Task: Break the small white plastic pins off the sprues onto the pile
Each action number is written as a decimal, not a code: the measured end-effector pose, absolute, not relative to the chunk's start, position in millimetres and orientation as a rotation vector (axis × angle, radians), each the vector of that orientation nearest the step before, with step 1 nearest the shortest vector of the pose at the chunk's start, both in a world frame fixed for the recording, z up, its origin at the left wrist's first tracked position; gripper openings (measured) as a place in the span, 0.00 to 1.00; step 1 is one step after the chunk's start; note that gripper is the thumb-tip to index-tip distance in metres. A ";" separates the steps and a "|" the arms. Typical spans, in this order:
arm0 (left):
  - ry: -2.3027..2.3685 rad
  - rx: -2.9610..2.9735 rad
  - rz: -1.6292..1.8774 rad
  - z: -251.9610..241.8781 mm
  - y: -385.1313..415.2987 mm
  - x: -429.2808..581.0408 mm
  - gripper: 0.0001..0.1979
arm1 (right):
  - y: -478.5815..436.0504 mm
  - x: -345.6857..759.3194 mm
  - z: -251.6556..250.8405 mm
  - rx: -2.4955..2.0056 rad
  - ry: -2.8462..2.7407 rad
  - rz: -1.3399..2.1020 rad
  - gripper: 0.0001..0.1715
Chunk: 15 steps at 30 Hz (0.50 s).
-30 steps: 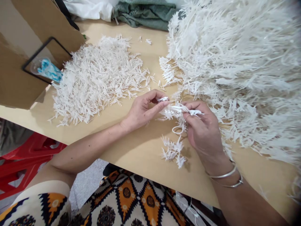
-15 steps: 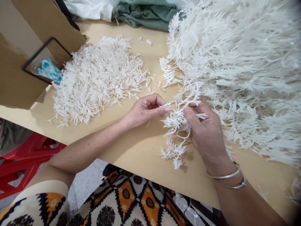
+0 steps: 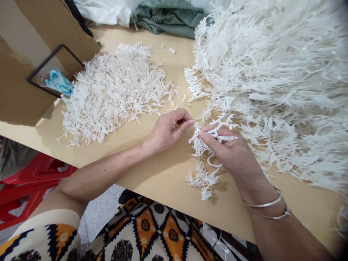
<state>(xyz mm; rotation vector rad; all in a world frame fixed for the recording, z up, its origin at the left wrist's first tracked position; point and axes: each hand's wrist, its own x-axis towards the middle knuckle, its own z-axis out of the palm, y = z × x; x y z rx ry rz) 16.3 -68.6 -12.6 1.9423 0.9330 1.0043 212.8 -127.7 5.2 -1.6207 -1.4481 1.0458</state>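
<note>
A white plastic branch (image 3: 200, 146) with bristly tufts is gripped between the thumb and fingers of my right hand (image 3: 233, 150). Bare forked stems stick up over those fingers, and a curled stem with tufts hangs below toward the tabletop. My left hand (image 3: 171, 128) pinches at the branch's left tip with thumb and forefinger; the fingertips cover the exact spot. To the left spreads a heap of small loose white sprigs (image 3: 116, 90). A large mound of uncut-looking white plastic branches (image 3: 272, 79) rises just beyond my right hand.
A cardboard box (image 3: 24, 87) stands at the left, with a black frame and a clear cup (image 3: 56, 81) holding something blue and white. Green cloth (image 3: 168, 18) and white cloth (image 3: 106, 12) lie at the back. Red stools (image 3: 32, 185) are below the table's left edge.
My right hand has shifted slightly left along the branch, closer to my left hand. More bare forked stem shows above its fingers. My left thumb and forefinger have drawn together at the tip.
</note>
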 end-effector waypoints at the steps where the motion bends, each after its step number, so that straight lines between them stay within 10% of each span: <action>1: 0.978 1.991 1.033 -13.8 -65.4 15.0 0.10 | -128.1 213.0 5.2 -1.624 -1.457 1.056 0.11; 15: 1.380 2.187 1.489 -9.5 -33.8 -20.7 0.12 | -129.3 196.8 -6.4 -1.598 -1.310 0.802 0.11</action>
